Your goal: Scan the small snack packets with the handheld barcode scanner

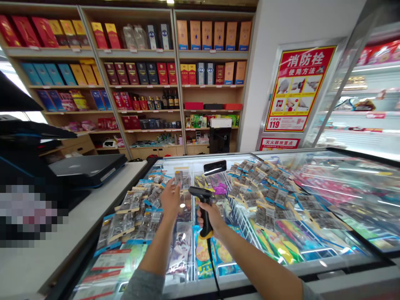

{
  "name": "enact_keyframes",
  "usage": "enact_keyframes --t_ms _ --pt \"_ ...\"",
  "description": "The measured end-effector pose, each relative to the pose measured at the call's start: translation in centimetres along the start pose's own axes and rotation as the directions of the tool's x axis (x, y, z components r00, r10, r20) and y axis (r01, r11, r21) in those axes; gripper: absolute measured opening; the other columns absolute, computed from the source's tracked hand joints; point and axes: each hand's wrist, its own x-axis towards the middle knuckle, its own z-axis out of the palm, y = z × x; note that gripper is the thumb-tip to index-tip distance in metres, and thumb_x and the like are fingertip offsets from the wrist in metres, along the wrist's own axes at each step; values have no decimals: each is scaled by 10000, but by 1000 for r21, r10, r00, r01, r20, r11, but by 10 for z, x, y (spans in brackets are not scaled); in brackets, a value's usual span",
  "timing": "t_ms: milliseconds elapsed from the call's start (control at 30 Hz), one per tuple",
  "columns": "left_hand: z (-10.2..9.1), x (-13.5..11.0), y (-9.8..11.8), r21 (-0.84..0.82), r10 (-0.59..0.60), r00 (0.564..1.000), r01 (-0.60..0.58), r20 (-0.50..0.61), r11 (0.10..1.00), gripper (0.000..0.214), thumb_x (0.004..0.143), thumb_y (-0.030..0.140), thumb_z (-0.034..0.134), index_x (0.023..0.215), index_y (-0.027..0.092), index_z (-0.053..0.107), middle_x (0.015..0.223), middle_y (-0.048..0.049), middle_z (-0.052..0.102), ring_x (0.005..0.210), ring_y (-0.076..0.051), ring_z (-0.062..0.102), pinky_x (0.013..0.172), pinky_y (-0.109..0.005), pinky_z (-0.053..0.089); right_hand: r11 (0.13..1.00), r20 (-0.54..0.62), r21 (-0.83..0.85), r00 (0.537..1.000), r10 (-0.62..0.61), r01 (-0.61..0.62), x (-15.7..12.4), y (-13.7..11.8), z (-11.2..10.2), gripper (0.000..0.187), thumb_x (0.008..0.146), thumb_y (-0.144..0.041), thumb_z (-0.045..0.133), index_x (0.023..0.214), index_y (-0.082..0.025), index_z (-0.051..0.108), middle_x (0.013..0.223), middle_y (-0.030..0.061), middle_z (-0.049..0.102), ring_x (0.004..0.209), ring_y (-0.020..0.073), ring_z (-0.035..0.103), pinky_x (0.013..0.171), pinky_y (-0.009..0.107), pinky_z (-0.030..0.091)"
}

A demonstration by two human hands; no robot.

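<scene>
My right hand (211,216) is wrapped round the handle of a black and yellow barcode scanner (204,210), whose head points left and whose cord hangs down toward me. In my left hand (171,198) is a small clear packet (178,178) with a printed label, pinched upright by its lower part. The scanner's head is a short way to the right of the packet, not touching it. Many similar packets (146,204) are piled on the freezer's glass lid at left. Another pile of packets (265,183) spreads over the glass to the right.
A dark phone (215,167) lies on the far part of the freezer lid (200,287). Under the glass are wire baskets and bagged frozen goods. To the left stands a counter (28,266) with a black flat device (89,166). Shelves of boxes (143,74) line the back wall.
</scene>
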Motion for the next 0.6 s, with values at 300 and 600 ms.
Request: enact_keyframes --t_ms 300,600 --pt "-131 44 -4 718 64 996 -1 -60 696 430 862 359 524 1226 175 659 973 -165 730 976 -381 654 805 -486 507 947 111 180 962 250 -267 23 24 103 91 841 -191 546 755 -173 521 460 -51 488 332 80 404 334 167 333" --pt "-88 16 12 701 364 928 -311 78 642 306 830 274 536 1079 187 693 1170 -127 664 1133 -342 569 960 -479 461 939 22 228 965 261 -259 12 12 83 204 876 -217 506 676 -181 488 442 -48 457 332 72 383 337 160 314"
